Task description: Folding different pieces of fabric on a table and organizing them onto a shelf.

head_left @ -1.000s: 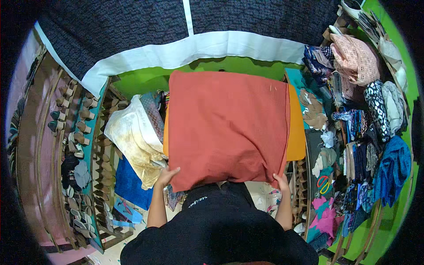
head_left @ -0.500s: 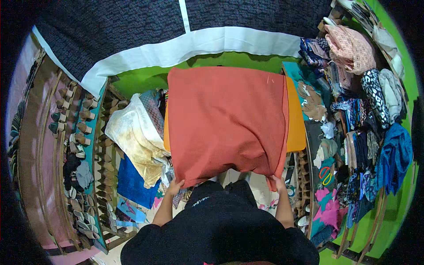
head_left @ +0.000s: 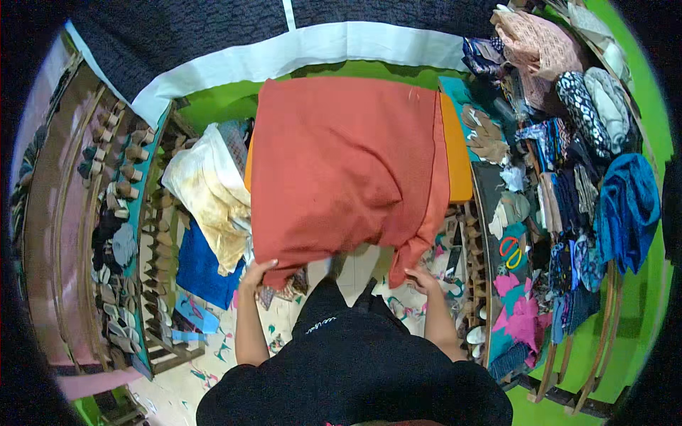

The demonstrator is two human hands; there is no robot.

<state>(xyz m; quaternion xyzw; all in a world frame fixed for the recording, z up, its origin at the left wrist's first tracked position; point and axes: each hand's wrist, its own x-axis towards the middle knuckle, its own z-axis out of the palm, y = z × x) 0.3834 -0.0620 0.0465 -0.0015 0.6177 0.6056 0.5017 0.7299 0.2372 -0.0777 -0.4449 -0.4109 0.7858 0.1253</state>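
A bright green table [head_left: 213,106] runs along the far side under a dark patterned wall hanging with a white band [head_left: 312,46]. Wooden racks [head_left: 85,213] stand on the left, fabric-laden shelves [head_left: 568,177] on the right, and scraps litter the pale tiled floor [head_left: 192,369] nearby

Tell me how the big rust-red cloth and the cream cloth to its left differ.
The rust-red cloth is spread wide and mostly flat; the cream cloth lies bunched and crumpled. The rust-red cloth is an even colour, while the cream cloth shows yellowish-brown stains. The left hand and right hand are at the near corners of the rust-red cloth; no hand touches the cream cloth. The rust-red cloth looks much larger. Both are fabric pieces.
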